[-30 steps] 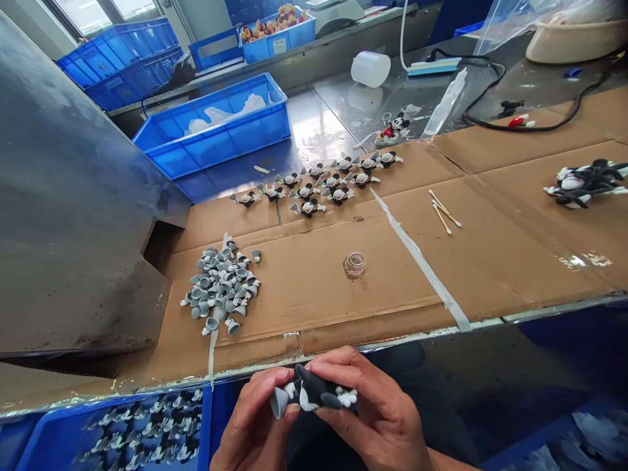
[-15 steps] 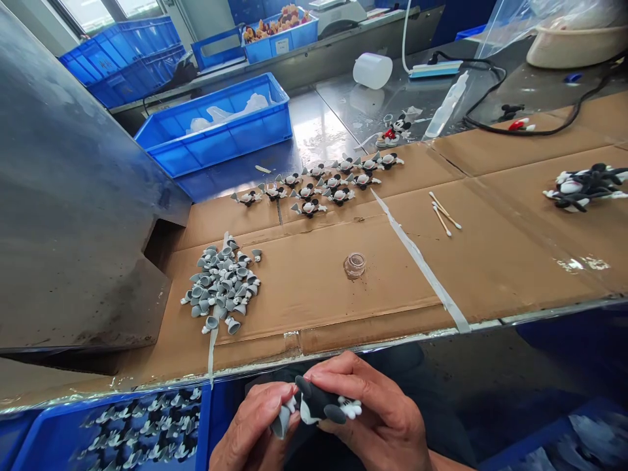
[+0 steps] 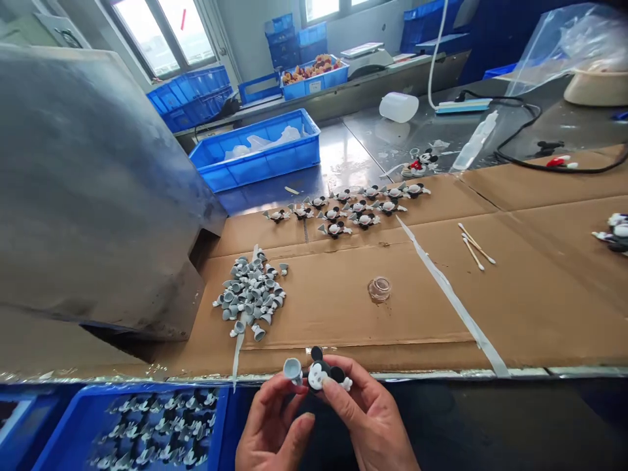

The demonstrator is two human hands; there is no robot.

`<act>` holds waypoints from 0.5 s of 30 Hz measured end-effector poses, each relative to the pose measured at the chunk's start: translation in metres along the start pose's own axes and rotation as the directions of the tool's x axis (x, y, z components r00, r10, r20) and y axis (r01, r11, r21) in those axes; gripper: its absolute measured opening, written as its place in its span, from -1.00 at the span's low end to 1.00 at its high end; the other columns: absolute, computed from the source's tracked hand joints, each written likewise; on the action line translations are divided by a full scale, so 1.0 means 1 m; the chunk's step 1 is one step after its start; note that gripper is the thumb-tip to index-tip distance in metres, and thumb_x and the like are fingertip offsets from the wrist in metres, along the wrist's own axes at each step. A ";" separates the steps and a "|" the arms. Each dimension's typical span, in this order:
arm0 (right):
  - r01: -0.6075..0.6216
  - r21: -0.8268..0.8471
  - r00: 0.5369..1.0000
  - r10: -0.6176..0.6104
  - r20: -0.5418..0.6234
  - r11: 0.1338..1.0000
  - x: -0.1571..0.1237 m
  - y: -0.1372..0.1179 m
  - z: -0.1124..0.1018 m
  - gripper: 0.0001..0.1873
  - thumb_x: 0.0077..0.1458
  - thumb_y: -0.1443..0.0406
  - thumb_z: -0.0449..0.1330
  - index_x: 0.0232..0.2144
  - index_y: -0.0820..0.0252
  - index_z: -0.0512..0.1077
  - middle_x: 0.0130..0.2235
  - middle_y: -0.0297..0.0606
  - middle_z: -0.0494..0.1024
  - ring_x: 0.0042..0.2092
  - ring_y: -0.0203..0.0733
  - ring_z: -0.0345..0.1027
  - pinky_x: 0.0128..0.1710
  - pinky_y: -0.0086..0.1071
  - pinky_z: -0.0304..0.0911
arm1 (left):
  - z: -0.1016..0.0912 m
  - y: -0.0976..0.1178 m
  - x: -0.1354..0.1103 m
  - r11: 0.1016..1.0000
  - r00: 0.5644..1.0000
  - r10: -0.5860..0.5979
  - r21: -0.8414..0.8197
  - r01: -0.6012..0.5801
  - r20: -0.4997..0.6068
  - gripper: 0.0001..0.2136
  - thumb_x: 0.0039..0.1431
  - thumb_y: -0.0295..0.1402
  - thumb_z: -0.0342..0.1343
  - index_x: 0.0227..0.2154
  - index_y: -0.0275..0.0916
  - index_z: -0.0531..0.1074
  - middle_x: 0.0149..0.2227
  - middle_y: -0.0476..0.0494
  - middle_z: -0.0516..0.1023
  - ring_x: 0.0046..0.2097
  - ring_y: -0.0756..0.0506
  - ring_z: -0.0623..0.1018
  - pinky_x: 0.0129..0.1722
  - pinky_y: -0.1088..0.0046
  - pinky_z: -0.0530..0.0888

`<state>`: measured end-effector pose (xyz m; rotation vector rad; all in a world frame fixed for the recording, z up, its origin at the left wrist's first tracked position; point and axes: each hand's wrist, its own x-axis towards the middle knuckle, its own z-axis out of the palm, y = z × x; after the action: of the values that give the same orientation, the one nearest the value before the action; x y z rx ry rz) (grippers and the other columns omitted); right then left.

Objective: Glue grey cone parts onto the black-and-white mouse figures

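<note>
A small black-and-white mouse-head figure (image 3: 318, 375) with round black ears is pinched in my right hand (image 3: 370, 409), thumb over the lower face. Its white face is turned toward me, and a white toy hand sticks out on the right. On its left side is a grey cone-shaped cup (image 3: 293, 369), which appears joined to the figure's arm. My left hand (image 3: 275, 422) has its fingertips against this cup, while the thumb stands apart below. A pile of similar grey cups (image 3: 250, 291) lies on the cardboard (image 3: 314, 294) beyond my left hand.
Rows of similar figures (image 3: 363, 220) lie farther back. A clear round dish (image 3: 379, 289) and cotton swabs (image 3: 473, 245) rest on the cardboard. A blue tray (image 3: 223, 418) of figures sits lower left. A metal box (image 3: 98, 196) stands left; a blue bin (image 3: 260, 163) is behind.
Both hands have lifted the figure toward the table edge, and its face has turned toward me. My left thumb has come away from the grey cup. The camera view has tilted up and left.
</note>
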<state>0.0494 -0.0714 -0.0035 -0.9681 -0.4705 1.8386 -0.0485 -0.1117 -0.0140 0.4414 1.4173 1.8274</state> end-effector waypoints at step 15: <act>-0.190 -0.284 0.931 0.264 0.251 0.940 -0.011 0.072 0.053 -0.59 -0.11 0.04 0.52 -0.26 0.13 0.63 -0.33 -0.29 0.65 -0.40 -0.28 0.39 -0.26 -0.44 0.39 | -0.067 0.014 -0.002 0.970 0.925 -0.118 -0.240 0.030 -0.362 -0.61 -0.41 -0.18 0.61 -0.43 -0.18 0.69 -0.41 -0.13 0.69 -0.38 -0.06 0.63 -0.36 0.55 0.55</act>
<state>-0.0313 -0.1087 -0.0153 -0.9618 -0.8173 2.1834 -0.0974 -0.1590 -0.0224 -0.0873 1.4183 2.0573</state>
